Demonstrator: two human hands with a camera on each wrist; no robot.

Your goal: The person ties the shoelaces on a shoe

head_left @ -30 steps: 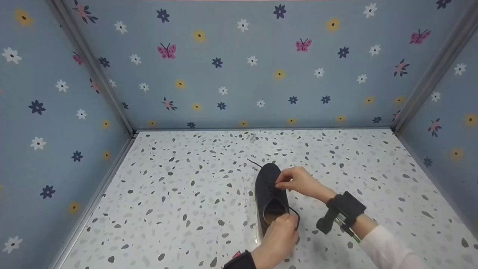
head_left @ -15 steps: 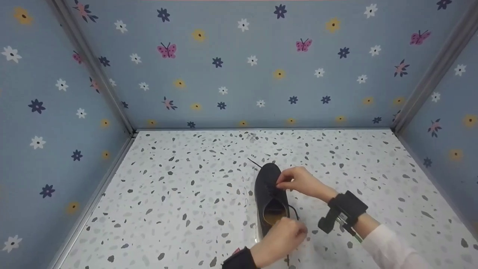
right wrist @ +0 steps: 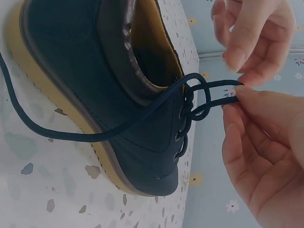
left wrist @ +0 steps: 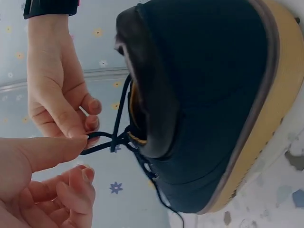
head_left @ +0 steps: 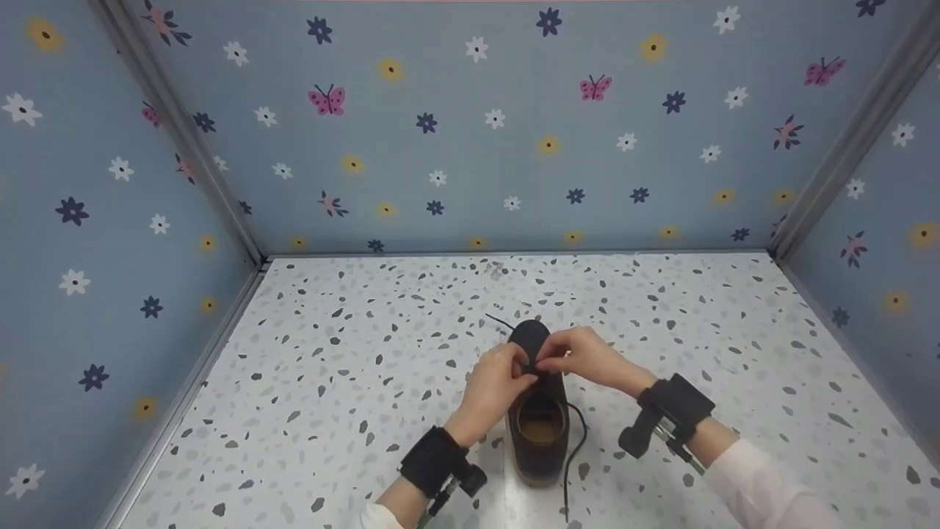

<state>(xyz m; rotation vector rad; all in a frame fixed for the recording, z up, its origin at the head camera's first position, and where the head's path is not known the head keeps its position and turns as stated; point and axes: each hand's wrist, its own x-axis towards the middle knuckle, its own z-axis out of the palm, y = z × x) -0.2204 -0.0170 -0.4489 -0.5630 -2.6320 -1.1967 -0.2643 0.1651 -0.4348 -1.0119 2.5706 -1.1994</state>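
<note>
A dark blue lace-up shoe (head_left: 540,455) with a tan sole stands upright on the speckled surface, toe pointing away from me. My right hand (head_left: 587,358) pinches a loop of shoelace (right wrist: 221,84) above the tongue, between thumb and fingers. Another stretch of lace crosses around the loop's base in the right wrist view. My left hand (head_left: 498,382) is right beside the loop. Its thumb and index finger stand apart, a fingertip at the loop's end. The free lace (head_left: 578,444) trails down the shoe's right side past the heel.
The white speckled tabletop (head_left: 352,389) spreads around the shoe. Blue panels with flowers and butterflies (head_left: 470,147) enclose it at the back and both sides. A second lace end (head_left: 499,320) sticks out left of the toe. Both wrists wear black camera straps.
My left hand has let go of the lace by the heel and moved forward to the laces beside my right hand. The lace now lies along the shoe's right side. My right hand stays nearly still.
</note>
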